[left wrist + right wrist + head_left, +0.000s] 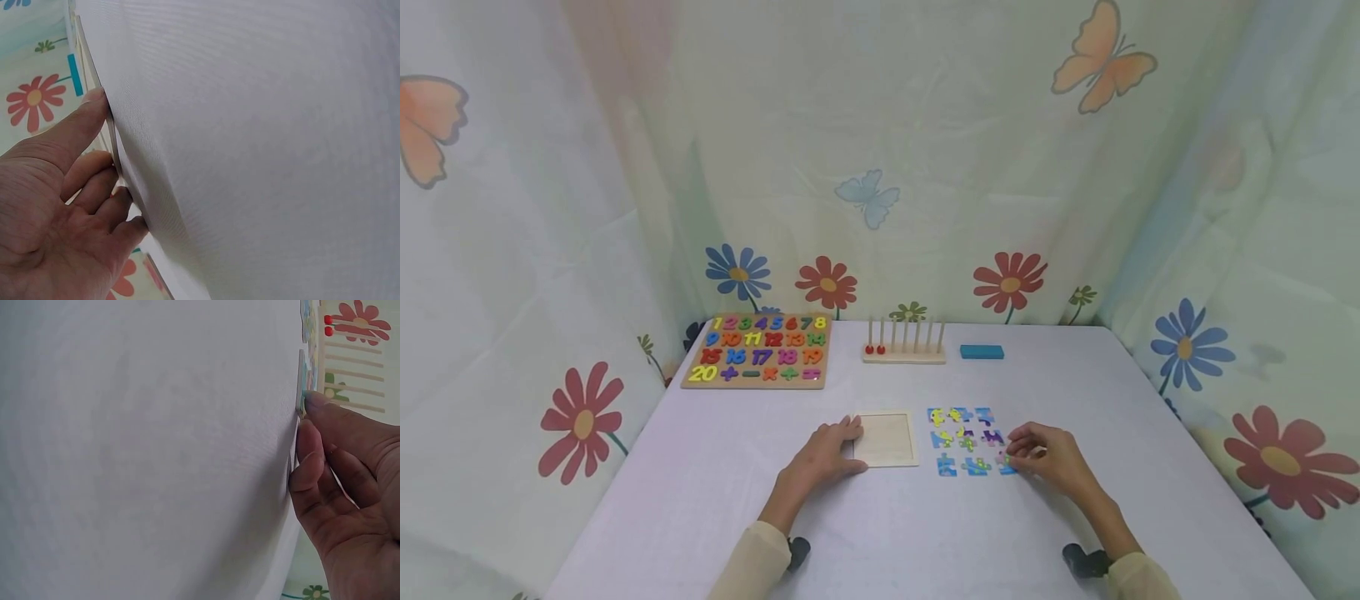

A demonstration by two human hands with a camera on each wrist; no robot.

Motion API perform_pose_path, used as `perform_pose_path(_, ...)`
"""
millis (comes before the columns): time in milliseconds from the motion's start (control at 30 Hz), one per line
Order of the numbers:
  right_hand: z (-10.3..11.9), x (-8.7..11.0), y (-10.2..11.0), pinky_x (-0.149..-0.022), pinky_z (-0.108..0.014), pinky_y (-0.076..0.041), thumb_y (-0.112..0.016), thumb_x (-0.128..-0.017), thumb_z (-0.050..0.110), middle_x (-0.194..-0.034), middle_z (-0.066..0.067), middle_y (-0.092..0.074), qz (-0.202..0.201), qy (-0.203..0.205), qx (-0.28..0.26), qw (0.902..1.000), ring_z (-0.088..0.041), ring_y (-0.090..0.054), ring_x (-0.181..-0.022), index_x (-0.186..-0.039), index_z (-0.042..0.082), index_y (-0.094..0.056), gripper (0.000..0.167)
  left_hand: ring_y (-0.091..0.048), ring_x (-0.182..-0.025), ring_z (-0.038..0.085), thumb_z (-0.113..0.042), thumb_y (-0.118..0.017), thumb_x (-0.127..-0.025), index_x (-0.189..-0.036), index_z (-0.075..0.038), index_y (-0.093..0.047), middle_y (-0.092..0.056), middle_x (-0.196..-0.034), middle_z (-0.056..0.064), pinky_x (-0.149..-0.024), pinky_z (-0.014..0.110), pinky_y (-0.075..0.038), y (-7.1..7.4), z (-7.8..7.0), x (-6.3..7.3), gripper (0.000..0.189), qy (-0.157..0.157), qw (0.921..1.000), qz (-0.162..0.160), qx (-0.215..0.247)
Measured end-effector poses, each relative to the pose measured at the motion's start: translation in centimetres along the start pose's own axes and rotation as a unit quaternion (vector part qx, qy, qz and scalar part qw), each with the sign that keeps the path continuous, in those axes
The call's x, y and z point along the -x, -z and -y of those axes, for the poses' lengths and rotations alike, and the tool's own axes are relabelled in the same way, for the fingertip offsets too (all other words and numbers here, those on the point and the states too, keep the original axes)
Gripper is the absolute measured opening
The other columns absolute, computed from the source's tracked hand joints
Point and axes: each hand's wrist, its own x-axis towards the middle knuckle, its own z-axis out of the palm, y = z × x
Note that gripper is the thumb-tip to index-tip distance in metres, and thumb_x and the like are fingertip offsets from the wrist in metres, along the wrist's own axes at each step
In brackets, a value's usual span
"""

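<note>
My left hand point(822, 454) holds the left side of a shallow wooden puzzle tray point(886, 442), thumb by its near corner and fingers by its far corner. In the left wrist view the fingertips point(139, 225) lie along the tray's thin edge. Right of the tray, colourful jigsaw pieces point(976, 467) lie in rows on the white cloth. With thumb and index finger, my right hand point(1048, 457) pinches the near right puzzle piece point(1008, 470), low at the table. The right wrist view shows the thumb on that piece's edge; its far part is hidden.
A number board point(756, 381) with coloured numerals stands at the back left. Behind the pieces are a wooden peg counting rack point(904, 358) with red beads and a blue block point(982, 352). Flowered curtains point(925, 125) enclose the table point(925, 542) at the back and sides.
</note>
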Motion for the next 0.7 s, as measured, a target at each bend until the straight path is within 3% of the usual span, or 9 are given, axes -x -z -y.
perform_pose_path(200,0.2,-0.4,0.0,-0.073,-0.021,-0.06,-0.087,-0.084,-0.006,-0.092,-0.004,-0.077,0.0,0.013,0.003,0.9999,-0.017,-0.069,-0.082,-0.107,0.0,-0.074,0.027,-0.032,-0.16,0.041,-0.023,-0.087,-0.093,-0.159,-0.008,-0.054,-0.037,-0.173,0.012,-0.129,0.058,-0.03,0.2,0.2,-0.1,0.075,-0.002,1.0,0.008,-0.004)
perform_pose_path(300,0.7,-0.9,0.4,-0.075,-0.02,-0.059,-0.085,-0.09,0.002,-0.097,-0.006,-0.078,-0.007,0.019,0.016,0.9997,-0.021,-0.071,-0.088,-0.113,0.0,-0.074,0.025,-0.032,-0.161,0.038,-0.025,-0.085,-0.095,-0.162,-0.008,-0.05,-0.036,-0.174,0.011,-0.129,0.058,-0.031,0.9,0.0,-0.2,0.077,-0.006,0.9996,0.022,-0.018)
perform_pose_path(400,1.7,-1.2,0.9,-0.079,-0.021,-0.06,-0.081,-0.098,0.013,-0.106,-0.011,-0.079,-0.04,0.025,0.029,0.9985,-0.028,-0.074,-0.098,-0.121,-0.001,-0.074,0.028,-0.033,-0.161,0.036,-0.027,-0.081,-0.099,-0.164,-0.008,-0.046,-0.036,-0.174,0.01,-0.129,0.057,-0.032,1.7,-0.5,-0.2,0.076,-0.024,0.9986,0.029,-0.036)
perform_pose_path(567,4.7,-2.1,1.4,-0.094,-0.05,-0.064,-0.068,-0.109,0.025,-0.126,-0.021,-0.075,-0.107,0.054,0.031,0.9922,-0.039,-0.071,-0.115,-0.132,-0.002,-0.069,0.036,-0.036,-0.159,0.037,-0.03,-0.07,-0.107,-0.164,-0.009,-0.046,-0.037,-0.174,0.01,-0.127,0.058,-0.034,3.0,-2.0,0.7,0.065,-0.069,0.9963,0.004,-0.051)
perform_pose_path(700,7.3,-3.3,0.3,-0.109,-0.066,-0.051,-0.066,-0.109,0.027,-0.148,-0.026,-0.062,-0.134,0.092,0.057,0.9851,-0.046,-0.058,-0.137,-0.148,-0.002,-0.059,0.048,-0.028,-0.163,0.035,-0.039,-0.066,-0.109,-0.17,-0.015,-0.035,-0.03,-0.177,0.008,-0.129,0.064,-0.028,3.4,-3.8,1.0,0.073,-0.09,0.9925,-0.043,-0.07)
